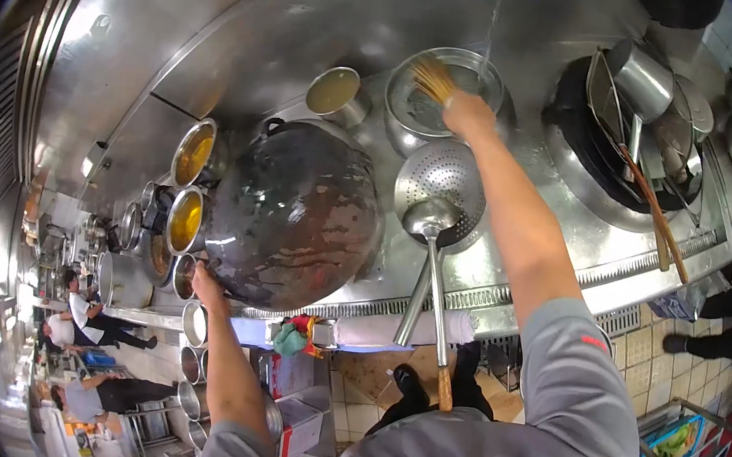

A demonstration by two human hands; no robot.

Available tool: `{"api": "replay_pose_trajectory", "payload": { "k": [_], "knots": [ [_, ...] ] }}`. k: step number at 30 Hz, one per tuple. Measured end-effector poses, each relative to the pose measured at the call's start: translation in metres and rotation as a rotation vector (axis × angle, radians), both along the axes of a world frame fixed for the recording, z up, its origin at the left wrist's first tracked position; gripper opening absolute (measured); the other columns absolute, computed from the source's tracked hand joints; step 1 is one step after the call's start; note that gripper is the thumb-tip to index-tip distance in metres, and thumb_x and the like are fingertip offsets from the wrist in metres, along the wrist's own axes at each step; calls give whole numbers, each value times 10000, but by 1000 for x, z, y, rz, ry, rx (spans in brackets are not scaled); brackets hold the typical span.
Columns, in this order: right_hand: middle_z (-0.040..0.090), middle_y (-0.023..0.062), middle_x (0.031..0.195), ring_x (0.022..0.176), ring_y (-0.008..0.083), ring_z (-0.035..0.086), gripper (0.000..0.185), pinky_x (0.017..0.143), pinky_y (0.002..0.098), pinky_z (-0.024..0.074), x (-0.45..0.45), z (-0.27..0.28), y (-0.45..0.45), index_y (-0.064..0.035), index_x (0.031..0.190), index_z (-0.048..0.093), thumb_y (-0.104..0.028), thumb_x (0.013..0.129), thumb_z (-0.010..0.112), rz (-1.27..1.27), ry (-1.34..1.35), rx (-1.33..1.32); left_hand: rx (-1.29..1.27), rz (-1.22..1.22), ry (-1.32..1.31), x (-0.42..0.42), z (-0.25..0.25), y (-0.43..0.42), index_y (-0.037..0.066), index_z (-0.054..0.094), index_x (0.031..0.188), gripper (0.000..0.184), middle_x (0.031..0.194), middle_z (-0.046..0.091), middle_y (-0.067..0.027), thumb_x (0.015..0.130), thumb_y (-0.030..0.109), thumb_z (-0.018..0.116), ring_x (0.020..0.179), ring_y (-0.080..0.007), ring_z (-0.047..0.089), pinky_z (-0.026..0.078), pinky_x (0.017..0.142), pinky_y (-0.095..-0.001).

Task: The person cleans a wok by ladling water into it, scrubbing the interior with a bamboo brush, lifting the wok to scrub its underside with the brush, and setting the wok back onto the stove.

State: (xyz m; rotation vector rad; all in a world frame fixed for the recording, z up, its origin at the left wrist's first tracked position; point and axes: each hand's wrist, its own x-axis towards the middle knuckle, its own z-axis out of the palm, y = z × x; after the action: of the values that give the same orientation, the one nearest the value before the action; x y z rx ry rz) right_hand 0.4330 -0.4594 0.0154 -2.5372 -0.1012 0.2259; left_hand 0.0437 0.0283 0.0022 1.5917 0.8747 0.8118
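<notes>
My right hand [469, 115] is closed round a bamboo wok brush [434, 80], its bristles over a round metal pot [391, 95] of water. A thin stream of water [493, 25] falls into that pot. To the left, a large dark wok [294, 215] is tipped so its scorched underside faces me. My left hand [209, 287] grips the wok at its lower left edge; the fingers are partly hidden. Between my arms lie a perforated strainer [424, 167] and a steel ladle [431, 218], its wooden-ended handle pointing toward me.
A metal container of cloudy liquid [334, 92] stands behind the wok. Bowls of yellow liquid [187, 218] line the left. At right, another wok [572, 117] holds strainers and pots. A rolled cloth [404, 327] lies along the counter's front edge. Several people are nearby.
</notes>
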Motion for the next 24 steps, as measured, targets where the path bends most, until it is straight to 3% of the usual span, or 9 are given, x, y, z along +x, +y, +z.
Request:
{"api": "replay_pose_trajectory", "payload": {
  "k": [3,4,6,9,12,14,16,20,24],
  "knots": [
    [670,161,1064,995,330,643,291,808,431,522,19,-59,12,-100,1093,665,-185,825,591,-61,-56,-66,5,11,-78,7,12,-25,18,631,987,317,884,635,-50,942,290,475,769,-155,598,481,667,-289],
    [686,143,1024,943,320,660,295,757,435,537,24,-68,14,-88,1086,667,-213,824,616,-74,-72,-74,74,82,-62,19,33,-62,46,621,792,336,715,545,0,938,307,468,668,-123,495,396,611,-299],
    [681,102,919,791,242,647,310,619,412,531,39,-66,7,-74,1076,667,-247,819,659,-33,347,349,300,64,51,14,22,-40,62,612,750,325,670,513,23,940,290,480,627,-92,458,360,570,-281],
    [650,89,968,885,228,616,421,617,354,537,28,-28,-22,-121,1220,605,-239,824,686,106,620,540,64,-18,-24,24,45,-63,114,566,696,342,583,406,66,963,321,507,519,-39,355,266,483,-246],
    [654,107,957,881,224,615,495,662,339,523,-29,19,-46,-131,1288,556,-238,821,682,218,440,692,103,-54,43,46,55,-68,124,554,690,377,546,370,77,966,378,512,459,-48,312,208,436,-257],
    [641,135,1061,745,194,624,563,659,349,509,-71,53,-43,-142,1370,471,-229,839,635,517,-145,603,105,-74,24,64,62,-74,122,535,652,414,522,341,84,963,394,524,428,-48,269,162,415,-262],
    [644,151,1028,788,257,642,543,718,361,508,-116,88,-32,-174,1362,481,-220,839,618,560,-624,326,191,-134,67,79,92,-111,86,545,641,402,537,354,75,948,345,565,472,-32,288,207,433,-254],
    [603,137,870,797,358,616,552,759,450,501,-201,141,2,-244,1345,496,-282,820,663,639,-486,133,385,-132,189,103,92,-117,-28,516,606,511,541,374,37,925,361,598,567,-81,314,274,510,-302],
    [642,162,876,800,371,639,517,722,464,518,-168,100,-1,-243,1315,528,-299,819,663,594,-478,236,536,-130,178,104,96,-130,-56,536,652,508,530,392,-50,913,375,602,552,-133,341,317,527,-342]
  ]
}}
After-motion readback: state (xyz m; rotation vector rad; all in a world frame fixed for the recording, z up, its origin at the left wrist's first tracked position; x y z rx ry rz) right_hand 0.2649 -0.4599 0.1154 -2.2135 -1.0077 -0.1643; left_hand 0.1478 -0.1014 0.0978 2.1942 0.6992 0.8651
